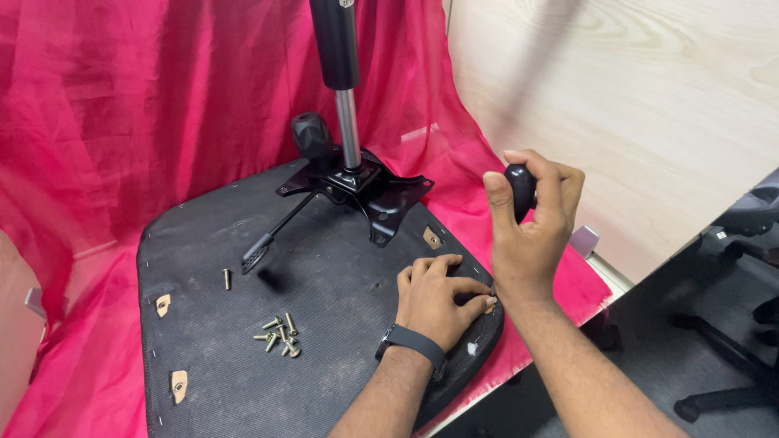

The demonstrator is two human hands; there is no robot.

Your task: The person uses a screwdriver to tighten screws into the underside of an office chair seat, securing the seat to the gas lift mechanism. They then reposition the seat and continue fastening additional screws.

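Right fingers (552, 182) closed round black screwdriver handle (520, 188), left fingers (434, 268) pinching its tip on seat underside (324, 276)

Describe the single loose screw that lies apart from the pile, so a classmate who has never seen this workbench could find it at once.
Start at the black upturned chair seat on the pink cloth. Below the black lever of the metal mechanism, to its left, lies the lone screw. Unlike the heap of brass-coloured screws nearer the front edge, it lies by itself, well away from both hands.

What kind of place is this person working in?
Probably an office or workshop used for furniture assembly: an upturned chair seat with its gas-lift mechanism lies on a cloth-covered table, loose bolts nearby, and a chair base on the floor.
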